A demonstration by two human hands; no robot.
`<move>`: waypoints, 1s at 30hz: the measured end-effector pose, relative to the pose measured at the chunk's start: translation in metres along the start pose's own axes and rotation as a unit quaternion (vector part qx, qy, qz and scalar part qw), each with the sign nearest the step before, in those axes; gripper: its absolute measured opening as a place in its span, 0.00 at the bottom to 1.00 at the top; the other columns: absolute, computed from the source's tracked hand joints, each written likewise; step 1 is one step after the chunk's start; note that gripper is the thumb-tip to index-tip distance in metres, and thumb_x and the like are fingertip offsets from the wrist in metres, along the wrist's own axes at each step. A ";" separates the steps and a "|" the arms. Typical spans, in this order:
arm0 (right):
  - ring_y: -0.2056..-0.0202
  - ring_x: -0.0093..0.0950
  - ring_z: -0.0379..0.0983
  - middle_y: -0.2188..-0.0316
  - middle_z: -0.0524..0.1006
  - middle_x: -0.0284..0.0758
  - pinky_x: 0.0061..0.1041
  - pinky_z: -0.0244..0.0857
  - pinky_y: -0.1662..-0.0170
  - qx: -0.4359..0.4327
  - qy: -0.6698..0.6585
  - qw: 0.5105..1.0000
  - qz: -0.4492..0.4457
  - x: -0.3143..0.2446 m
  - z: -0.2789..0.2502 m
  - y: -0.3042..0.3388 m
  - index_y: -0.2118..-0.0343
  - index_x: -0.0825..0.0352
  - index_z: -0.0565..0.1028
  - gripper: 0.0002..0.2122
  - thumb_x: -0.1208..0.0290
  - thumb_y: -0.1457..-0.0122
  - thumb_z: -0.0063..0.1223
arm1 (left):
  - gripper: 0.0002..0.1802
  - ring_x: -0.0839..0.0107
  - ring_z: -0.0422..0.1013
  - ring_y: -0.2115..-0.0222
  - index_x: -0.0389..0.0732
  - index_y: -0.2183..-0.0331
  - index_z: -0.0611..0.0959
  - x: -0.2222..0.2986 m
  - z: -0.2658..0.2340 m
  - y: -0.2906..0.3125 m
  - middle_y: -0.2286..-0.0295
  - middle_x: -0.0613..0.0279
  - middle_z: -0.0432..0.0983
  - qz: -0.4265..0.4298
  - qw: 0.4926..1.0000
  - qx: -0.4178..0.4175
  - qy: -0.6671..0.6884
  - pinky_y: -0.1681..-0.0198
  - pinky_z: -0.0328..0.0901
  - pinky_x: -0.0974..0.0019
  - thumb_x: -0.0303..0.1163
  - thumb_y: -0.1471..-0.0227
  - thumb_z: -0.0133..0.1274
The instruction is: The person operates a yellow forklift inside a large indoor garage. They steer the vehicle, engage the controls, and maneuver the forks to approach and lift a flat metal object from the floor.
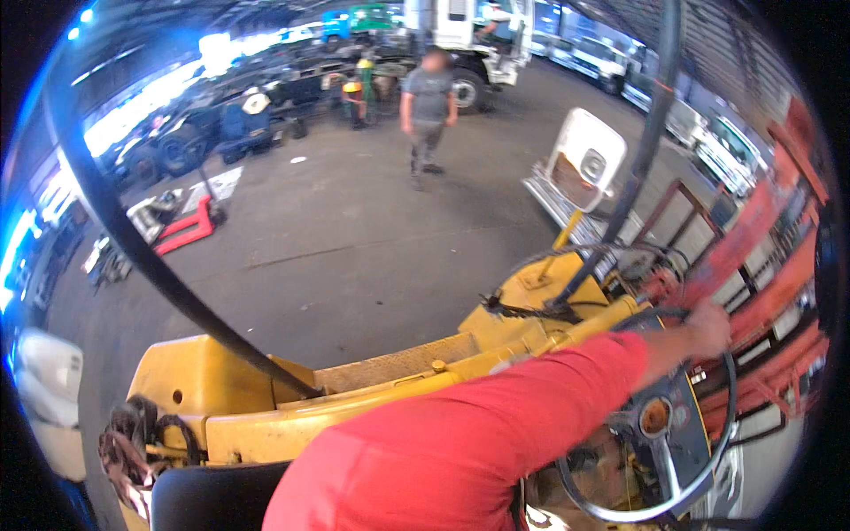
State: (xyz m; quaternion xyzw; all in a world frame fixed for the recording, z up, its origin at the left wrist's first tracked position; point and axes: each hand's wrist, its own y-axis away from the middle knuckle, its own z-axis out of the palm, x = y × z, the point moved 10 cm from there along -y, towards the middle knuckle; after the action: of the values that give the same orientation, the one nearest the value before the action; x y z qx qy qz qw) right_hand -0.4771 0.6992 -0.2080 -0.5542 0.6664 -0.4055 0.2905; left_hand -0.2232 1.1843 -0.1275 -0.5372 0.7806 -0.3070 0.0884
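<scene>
My left arm, in a red sleeve, reaches across from the lower edge to the right. At its end my left hand [708,330] is closed round the upper rim of a steering wheel [731,398]. The wheel has metal spokes and a brownish round hub [656,417]. Behind it sits a dark instrument panel [695,435]. My right hand does not show. A black seat back [217,497] is beside my shoulder.
Yellow vehicle bodywork [398,389] and dark posts [146,243] frame this side. A person [429,111] stands on the floor outside. A red pallet jack [190,228], a white truck [460,40] and a white panel [586,150] are around. Red beams [753,239] rise at right.
</scene>
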 end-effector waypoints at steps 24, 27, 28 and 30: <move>0.63 0.39 0.76 0.78 0.79 0.38 0.44 0.63 0.53 -0.060 -0.035 0.989 0.129 -0.121 -0.049 -0.001 0.78 0.61 0.85 0.14 0.55 0.45 0.63 | 0.18 0.56 0.71 0.69 0.45 0.79 0.84 0.206 0.040 0.245 0.76 0.59 0.73 0.405 0.880 -0.072 0.239 0.62 0.62 0.49 0.45 0.43 0.57; 0.62 0.38 0.76 0.78 0.79 0.38 0.43 0.62 0.50 -0.076 -0.042 0.987 0.138 -0.125 -0.046 -0.002 0.77 0.60 0.85 0.14 0.55 0.45 0.64 | 0.19 0.53 0.74 0.68 0.43 0.78 0.86 0.220 0.051 0.154 0.75 0.55 0.77 0.339 0.920 -0.040 0.192 0.63 0.65 0.45 0.45 0.43 0.56; 0.62 0.38 0.76 0.78 0.78 0.38 0.43 0.62 0.50 -0.079 -0.048 0.985 0.143 -0.124 -0.048 -0.002 0.78 0.60 0.85 0.13 0.55 0.45 0.64 | 0.19 0.52 0.76 0.68 0.42 0.77 0.86 0.216 0.054 0.124 0.73 0.53 0.79 0.316 0.928 -0.029 0.194 0.64 0.67 0.44 0.46 0.42 0.55; 0.63 0.37 0.76 0.80 0.78 0.36 0.43 0.61 0.50 -0.068 -0.054 0.985 0.152 -0.122 -0.053 -0.001 0.78 0.60 0.85 0.13 0.57 0.45 0.64 | 0.20 0.51 0.78 0.66 0.42 0.75 0.87 0.199 0.049 0.075 0.73 0.53 0.81 0.277 0.943 -0.012 0.181 0.62 0.70 0.43 0.46 0.41 0.52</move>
State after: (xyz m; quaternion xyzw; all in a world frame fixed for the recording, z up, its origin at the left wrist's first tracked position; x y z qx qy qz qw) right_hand -0.4948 0.8294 -0.1881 -0.4862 0.7521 -0.2798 0.3461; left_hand -0.3399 1.0055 -0.1718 -0.2356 0.9051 -0.3534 0.0206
